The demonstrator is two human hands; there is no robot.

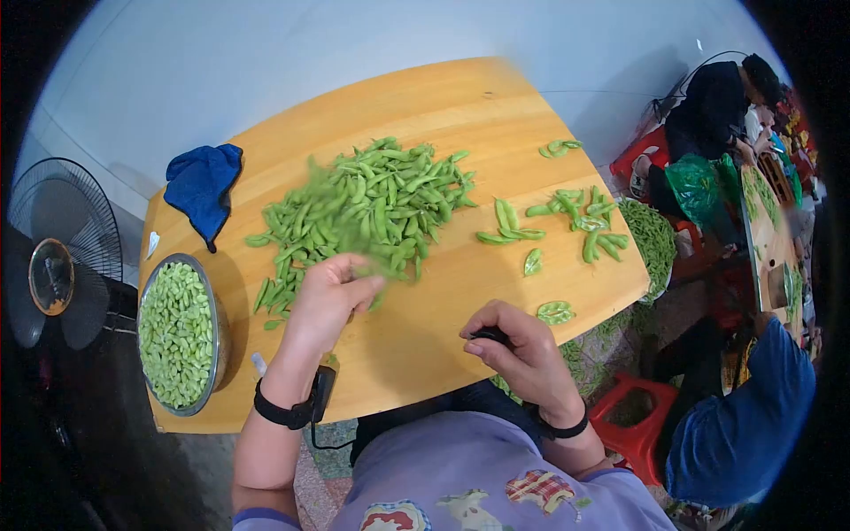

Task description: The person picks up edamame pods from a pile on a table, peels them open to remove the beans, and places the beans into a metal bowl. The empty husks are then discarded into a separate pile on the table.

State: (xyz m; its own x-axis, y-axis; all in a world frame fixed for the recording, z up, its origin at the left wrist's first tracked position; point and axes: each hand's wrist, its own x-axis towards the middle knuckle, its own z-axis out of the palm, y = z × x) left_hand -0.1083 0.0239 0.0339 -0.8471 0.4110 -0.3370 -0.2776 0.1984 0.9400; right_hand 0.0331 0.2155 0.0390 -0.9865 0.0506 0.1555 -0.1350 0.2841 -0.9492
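Note:
My left hand (335,296) is at the near edge of a large heap of green soybean pods (376,195). Its fingers are pinched, and a motion-smeared green pod (382,264) shows at the fingertips. My right hand (518,350) is above the table's near side, curled round a small black object (489,334) whose kind I cannot make out. To the right lie a few flattened pods (555,311) and a loose group of pods (580,212). At the left, a metal bowl (218,332) is full of shelled green beans (175,332).
The wooden table (416,327) carries a blue cloth (204,186) at its far left. A fan (62,257) stands left. On the right are a container heaped with pods (651,243), a red stool (630,407) and two other people (744,425) at another table.

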